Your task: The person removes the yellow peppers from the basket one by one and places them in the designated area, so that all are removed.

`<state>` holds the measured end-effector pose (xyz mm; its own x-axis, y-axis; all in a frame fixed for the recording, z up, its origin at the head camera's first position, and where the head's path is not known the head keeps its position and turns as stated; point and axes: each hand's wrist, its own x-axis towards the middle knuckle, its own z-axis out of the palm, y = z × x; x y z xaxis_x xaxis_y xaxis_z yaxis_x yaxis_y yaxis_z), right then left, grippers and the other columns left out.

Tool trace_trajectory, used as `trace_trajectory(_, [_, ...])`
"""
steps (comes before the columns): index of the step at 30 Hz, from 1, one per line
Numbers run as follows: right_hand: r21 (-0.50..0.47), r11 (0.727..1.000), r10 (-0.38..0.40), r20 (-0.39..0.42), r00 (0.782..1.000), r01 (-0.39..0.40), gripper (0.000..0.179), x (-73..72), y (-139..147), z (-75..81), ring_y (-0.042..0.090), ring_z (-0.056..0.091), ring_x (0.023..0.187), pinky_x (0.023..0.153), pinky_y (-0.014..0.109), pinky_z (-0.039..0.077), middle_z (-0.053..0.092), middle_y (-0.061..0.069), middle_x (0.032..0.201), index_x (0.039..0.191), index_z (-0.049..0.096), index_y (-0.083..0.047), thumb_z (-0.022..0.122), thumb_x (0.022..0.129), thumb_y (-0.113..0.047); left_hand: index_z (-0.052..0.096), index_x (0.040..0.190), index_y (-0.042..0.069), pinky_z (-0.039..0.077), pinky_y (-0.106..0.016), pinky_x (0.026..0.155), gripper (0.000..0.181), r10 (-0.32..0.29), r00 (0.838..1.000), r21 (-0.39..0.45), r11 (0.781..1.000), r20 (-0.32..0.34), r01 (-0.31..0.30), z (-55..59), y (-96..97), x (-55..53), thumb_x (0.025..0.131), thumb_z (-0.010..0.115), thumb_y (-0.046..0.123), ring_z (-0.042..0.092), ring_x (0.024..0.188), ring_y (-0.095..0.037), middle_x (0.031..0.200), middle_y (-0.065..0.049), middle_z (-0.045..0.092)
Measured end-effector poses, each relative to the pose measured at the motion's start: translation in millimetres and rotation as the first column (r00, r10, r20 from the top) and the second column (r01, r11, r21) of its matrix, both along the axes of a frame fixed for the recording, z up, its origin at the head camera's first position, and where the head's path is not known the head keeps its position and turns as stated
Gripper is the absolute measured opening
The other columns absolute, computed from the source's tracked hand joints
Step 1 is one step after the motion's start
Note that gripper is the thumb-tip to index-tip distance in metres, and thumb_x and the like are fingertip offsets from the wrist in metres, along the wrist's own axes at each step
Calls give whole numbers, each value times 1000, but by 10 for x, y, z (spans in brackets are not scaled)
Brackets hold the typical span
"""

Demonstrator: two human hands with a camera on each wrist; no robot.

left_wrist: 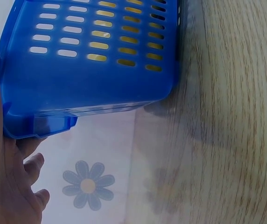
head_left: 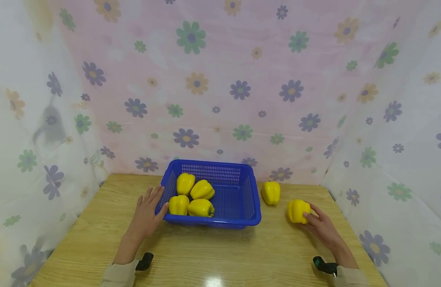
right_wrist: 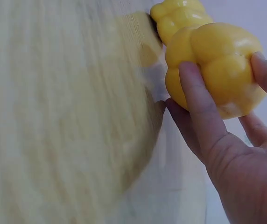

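Observation:
My right hand [head_left: 323, 228] grips a yellow bell pepper [head_left: 298, 211], its fingers and thumb spread around the pepper's sides. In the right wrist view the held pepper [right_wrist: 222, 65] overlaps a second yellow pepper [right_wrist: 178, 16] behind it. That second pepper [head_left: 270, 193] sits on the table just right of the blue plastic basket [head_left: 254, 199]. Several yellow peppers [head_left: 201, 189] lie in the basket's left half. At the basket's left rim rests my left hand [head_left: 146, 211], fingers extended. The left wrist view shows the slotted basket wall [left_wrist: 91, 84] beside the hand [left_wrist: 5, 172].
The wooden table [head_left: 213, 255] carries the basket near its back edge. Flower-patterned cloth [head_left: 220, 79] hangs behind the table and along both sides. Dark wrist devices [head_left: 325, 266] show at the sleeves.

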<state>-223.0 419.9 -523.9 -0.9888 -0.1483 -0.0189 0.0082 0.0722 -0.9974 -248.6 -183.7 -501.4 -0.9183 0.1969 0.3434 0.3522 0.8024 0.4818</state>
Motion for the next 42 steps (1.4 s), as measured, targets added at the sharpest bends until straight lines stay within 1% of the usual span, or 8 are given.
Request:
trace_trajectory(8, [62,998,-11,1,1000,11,71,-283,36,14,-1,65,108,95,35,57,52,-8,128,161,5,5,47,109,-20,36,157,2,11,-73,118,63,0,1000,-2,1000,-3,0,-8,-6,-2,106,52,34,19,153,-47,163,-19,34])
trace_trajectory(12, [102,995,-14,1,1000,13,71,-395,47,26,-4,64,108,96,38,57,46,19,143,160,5,6,47,109,-22,37,157,2,12,-73,117,62,-2,1000,8,1000,-28,3,-16,0,3,106,52,35,20,152,-48,162,-19,35])
trace_trajectory(16, [155,988,9,0,1000,-9,74,-497,65,41,-8,61,106,97,40,57,23,41,155,160,3,6,47,110,-24,36,157,2,11,-73,117,63,0,1000,3,1000,-23,0,-19,0,4,106,51,35,20,152,-48,163,-19,34])
trace_trajectory(20, [206,978,11,18,1000,-15,76,-583,91,62,1,62,111,95,40,57,19,44,157,161,4,4,50,108,-24,35,158,4,10,-72,118,63,1,1000,-4,1000,-2,-1,-15,0,0,106,51,36,17,153,-47,164,-18,33])
trace_trajectory(24, [239,970,25,42,999,-34,77,-657,109,95,33,59,127,96,42,57,19,45,156,161,2,4,51,108,-23,35,158,4,9,-72,118,63,3,1000,-1,1000,0,-3,-2,4,1,106,50,36,17,153,-47,164,-18,33])
trace_trajectory(27, [258,964,52,61,997,-66,78,-715,107,128,49,50,134,97,43,56,17,46,155,161,-1,5,51,108,-22,37,157,3,9,-72,118,62,8,1000,7,1000,-7,-8,9,8,10,106,51,35,18,152,-48,163,-19,34])
trace_trajectory(37, [286,953,74,88,993,-96,75,-868,48,222,50,51,132,99,48,54,21,46,154,161,8,4,53,107,-22,38,157,3,11,-73,117,62,11,1000,3,1000,-18,-11,5,2,4,105,51,34,18,152,-49,162,-20,36])
trace_trajectory(42, [301,948,75,107,991,-104,78,-903,-16,254,56,42,136,101,52,53,15,47,155,160,4,6,54,107,-23,36,158,4,10,-73,117,63,5,1000,-2,1000,-4,-5,-2,-1,-11,106,50,36,17,153,-48,163,-18,34])
